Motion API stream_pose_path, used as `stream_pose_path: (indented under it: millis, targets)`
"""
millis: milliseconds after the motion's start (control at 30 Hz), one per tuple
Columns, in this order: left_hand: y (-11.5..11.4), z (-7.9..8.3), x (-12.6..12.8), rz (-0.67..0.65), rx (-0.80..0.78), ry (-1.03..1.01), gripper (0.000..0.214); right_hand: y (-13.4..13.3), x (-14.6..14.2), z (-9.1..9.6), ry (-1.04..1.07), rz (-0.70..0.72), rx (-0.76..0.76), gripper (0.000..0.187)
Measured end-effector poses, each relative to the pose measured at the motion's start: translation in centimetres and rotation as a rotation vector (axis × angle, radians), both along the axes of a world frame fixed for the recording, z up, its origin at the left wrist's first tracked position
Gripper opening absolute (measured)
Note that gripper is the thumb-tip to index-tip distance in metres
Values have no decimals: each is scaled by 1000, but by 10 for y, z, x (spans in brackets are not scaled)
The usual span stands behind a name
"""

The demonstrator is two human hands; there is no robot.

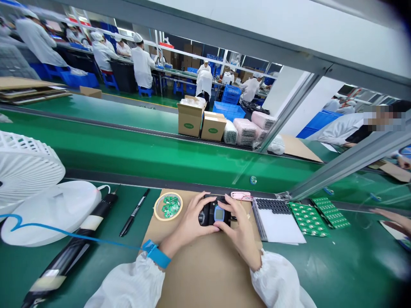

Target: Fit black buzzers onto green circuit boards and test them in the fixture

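Observation:
A black block-like fixture sits on the brown cardboard sheet in front of me. In its right part lies a small blue-rimmed device with a grey screen. My left hand is curved round the fixture's left side, fingers at the far edge and thumb at the near edge. My right hand closes round the right side, its thumb touching the near edge of the blue-rimmed device. Fingers and palms hide parts of the fixture. A blue wrist strap with a cord circles my left wrist.
Left of the cardboard are a round tub of small green circuit boards, a black marker, an electric screwdriver and a white fan. Rightward lie a white tray with black parts and green circuit panels. A co-worker's hand shows far right.

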State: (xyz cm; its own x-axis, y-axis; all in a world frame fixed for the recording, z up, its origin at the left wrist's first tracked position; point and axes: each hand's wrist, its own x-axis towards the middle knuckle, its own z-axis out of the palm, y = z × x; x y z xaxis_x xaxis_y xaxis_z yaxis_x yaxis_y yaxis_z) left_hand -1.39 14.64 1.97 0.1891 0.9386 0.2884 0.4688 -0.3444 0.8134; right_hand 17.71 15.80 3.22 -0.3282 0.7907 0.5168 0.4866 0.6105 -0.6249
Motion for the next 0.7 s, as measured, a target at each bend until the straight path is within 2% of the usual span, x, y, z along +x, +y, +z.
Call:
stream_pose_path:
  millis: [367,700]
  targets:
    - [7,-7,3,18,89,14,67,5,-1,-2,25,16,-41,79]
    - [8,-4,3,18,90,25,64,6,-2,1,40,22,-52,83]
